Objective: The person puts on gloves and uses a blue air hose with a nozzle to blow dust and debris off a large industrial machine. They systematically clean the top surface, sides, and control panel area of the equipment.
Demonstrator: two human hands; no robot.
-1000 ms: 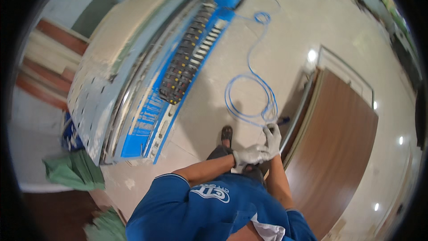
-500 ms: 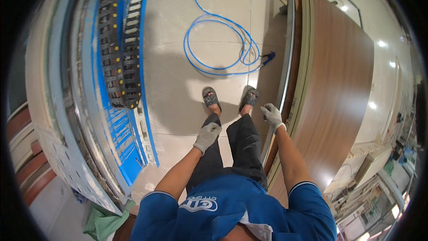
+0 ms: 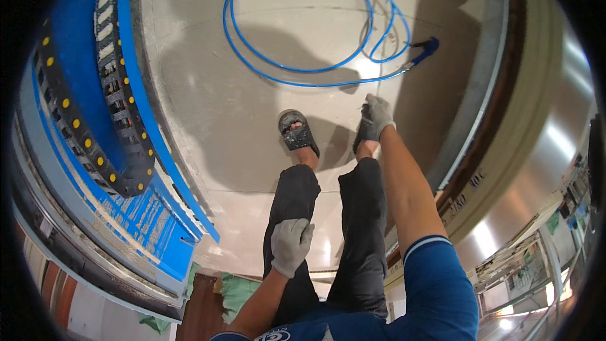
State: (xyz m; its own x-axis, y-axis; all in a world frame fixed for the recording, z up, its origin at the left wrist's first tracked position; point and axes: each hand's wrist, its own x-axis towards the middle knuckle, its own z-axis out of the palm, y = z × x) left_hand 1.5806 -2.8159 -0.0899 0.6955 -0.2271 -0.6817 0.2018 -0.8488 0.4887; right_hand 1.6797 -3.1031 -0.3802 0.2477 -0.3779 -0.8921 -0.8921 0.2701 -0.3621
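Observation:
I look straight down at my own legs and sandalled feet (image 3: 297, 131) on a pale floor. My left hand (image 3: 290, 244), in a grey work glove, hangs by my left thigh with its fingers loosely curled and nothing in it. My right hand (image 3: 376, 115), also gloved, reaches forward and down over my right foot, fingers curled, holding nothing that I can make out. A coiled blue hose (image 3: 303, 66) lies on the floor just ahead of my feet, its blue end fitting (image 3: 424, 49) to the right.
A long blue machine bed with a black cable chain dotted yellow (image 3: 95, 126) runs along my left. A big brown panel with a pale edge (image 3: 505, 126) lies along my right. A green cloth (image 3: 237, 290) lies at the bottom.
The view has tilted further down and closer to my feet. My right hand has stretched forward toward the floor, and my left hand has dropped back beside my thigh.

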